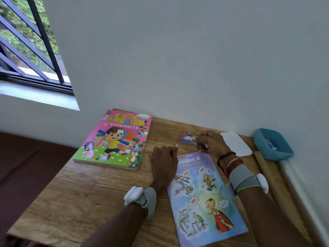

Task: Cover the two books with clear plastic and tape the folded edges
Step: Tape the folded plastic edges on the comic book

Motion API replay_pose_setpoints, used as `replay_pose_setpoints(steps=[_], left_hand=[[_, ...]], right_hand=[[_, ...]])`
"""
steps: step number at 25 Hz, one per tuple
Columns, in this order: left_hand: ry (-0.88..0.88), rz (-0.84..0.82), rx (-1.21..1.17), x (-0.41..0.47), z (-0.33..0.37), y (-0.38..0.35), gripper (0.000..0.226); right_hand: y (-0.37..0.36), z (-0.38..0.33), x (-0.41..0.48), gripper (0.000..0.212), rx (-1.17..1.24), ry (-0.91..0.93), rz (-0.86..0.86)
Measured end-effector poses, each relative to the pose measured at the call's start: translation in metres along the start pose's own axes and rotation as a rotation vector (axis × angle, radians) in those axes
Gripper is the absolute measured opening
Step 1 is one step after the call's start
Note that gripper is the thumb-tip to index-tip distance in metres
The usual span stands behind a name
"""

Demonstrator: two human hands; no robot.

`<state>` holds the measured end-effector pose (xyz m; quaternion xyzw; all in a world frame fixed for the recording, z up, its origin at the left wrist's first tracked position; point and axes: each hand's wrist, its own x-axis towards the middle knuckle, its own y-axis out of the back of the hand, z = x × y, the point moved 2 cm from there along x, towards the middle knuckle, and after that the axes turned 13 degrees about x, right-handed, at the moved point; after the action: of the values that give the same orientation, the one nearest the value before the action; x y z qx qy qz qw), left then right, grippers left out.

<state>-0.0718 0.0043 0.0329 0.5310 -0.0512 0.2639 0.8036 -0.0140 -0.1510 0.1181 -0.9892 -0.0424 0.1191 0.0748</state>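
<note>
A pink and green worksheet book (pixel 115 139) lies flat at the table's far left. A pale blue comic book (pixel 204 198) lies near the front, right of centre. My left hand (pixel 163 164) rests palm down on the table and on the comic's top left corner, fingers apart. Just beyond the comic's top edge, my right hand (pixel 210 143) is closed on a small blue and silver object (pixel 189 139), possibly a stapler or tape dispenser. A folded sheet of clear plastic (pixel 235 143) lies behind my right wrist.
A blue tray (pixel 274 145) with small items sits in the right corner against the wall. A brown roll (pixel 265 173) lies along the table's right side. The wooden table (pixel 80 193) ends at the left and front; a dark couch (pixel 26 166) is left of it.
</note>
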Motion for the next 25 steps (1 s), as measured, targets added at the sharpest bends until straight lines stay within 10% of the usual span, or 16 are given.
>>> replay_pose_setpoints(steps=[17,25], left_hand=[[-0.021,0.028,0.206,-0.006,0.004,0.01,0.038],[0.097,-0.077,-0.223,-0.006,-0.001,0.01,0.041]], right_hand=[[-0.027,-0.002,0.027,0.042,-0.699,-0.043,-0.426],[-0.044,0.002,0.028,0.04,-0.86,0.023,-0.46]])
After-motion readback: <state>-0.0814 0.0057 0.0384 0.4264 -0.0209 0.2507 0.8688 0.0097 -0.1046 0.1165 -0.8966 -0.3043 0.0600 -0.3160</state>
